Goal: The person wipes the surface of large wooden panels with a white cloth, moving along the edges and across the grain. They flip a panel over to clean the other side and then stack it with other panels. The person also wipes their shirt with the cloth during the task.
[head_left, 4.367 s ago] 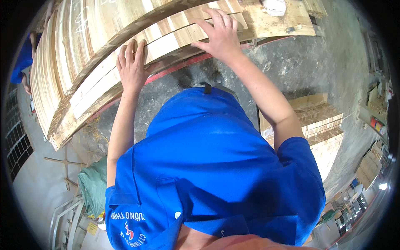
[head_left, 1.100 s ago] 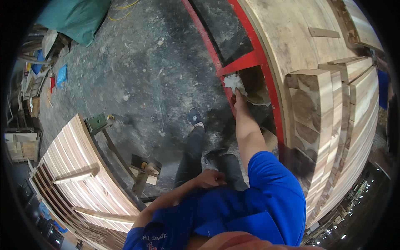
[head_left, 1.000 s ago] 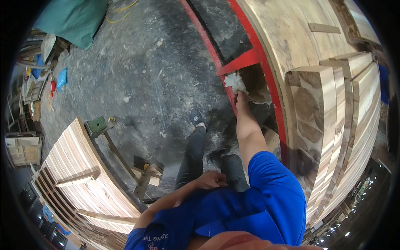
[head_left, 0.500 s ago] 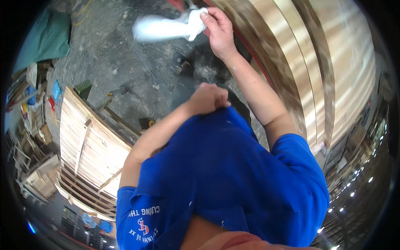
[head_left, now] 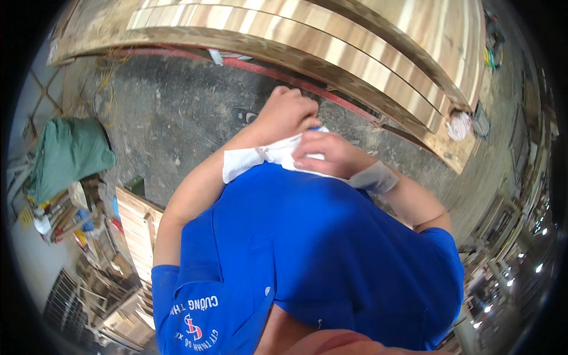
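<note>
My left hand is closed, fingers curled, and holds the lifted hem of my blue shirt; a bit of blue shows by its fingertips. Just below and to the right, my right hand grips a bunched white cloth against the front of the shirt. One end of the cloth spreads left to my left forearm. Another whitish end lies by my right wrist. The right fingers are bent into the cloth, and their tips are partly hidden.
Large stacked wooden panels stand ahead on a red frame. To the left are a green covered bundle, piled scrap wood and another wooden panel. My dark shoe is on the grey floor.
My right hand has come down from the far side with the white cloth to the shirt front, beside my left hand. The view has turned, bringing the panels across the top.
</note>
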The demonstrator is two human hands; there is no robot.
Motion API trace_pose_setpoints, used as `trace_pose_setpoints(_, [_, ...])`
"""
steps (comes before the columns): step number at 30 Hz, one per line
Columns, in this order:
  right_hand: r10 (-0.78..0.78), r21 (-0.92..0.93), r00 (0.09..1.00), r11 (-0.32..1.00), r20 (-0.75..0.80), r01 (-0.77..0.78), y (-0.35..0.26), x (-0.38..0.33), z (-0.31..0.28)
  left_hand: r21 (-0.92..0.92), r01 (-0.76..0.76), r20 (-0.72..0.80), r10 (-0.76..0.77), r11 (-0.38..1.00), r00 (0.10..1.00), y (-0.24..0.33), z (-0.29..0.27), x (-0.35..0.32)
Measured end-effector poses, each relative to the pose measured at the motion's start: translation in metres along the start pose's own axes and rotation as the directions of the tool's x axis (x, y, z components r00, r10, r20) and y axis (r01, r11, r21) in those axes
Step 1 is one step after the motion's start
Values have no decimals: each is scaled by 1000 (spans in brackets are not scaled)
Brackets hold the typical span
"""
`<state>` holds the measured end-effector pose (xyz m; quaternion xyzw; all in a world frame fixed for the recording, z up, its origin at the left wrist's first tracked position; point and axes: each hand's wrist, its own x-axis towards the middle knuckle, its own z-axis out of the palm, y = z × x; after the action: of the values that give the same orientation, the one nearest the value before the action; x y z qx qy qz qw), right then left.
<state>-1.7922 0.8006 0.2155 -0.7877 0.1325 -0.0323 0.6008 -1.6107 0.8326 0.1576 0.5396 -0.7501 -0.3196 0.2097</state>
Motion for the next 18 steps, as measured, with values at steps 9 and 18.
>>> trace_pose_setpoints(9, [272,259,962,930,-10,-261,-21,-105,-36,102,-113,121,100,988,988,6,7,21])
trace_pose_setpoints(18, [125,130,991,984,-40,-119,-17,-85,-24,208,-141,222,94,968,971,8,2,33])
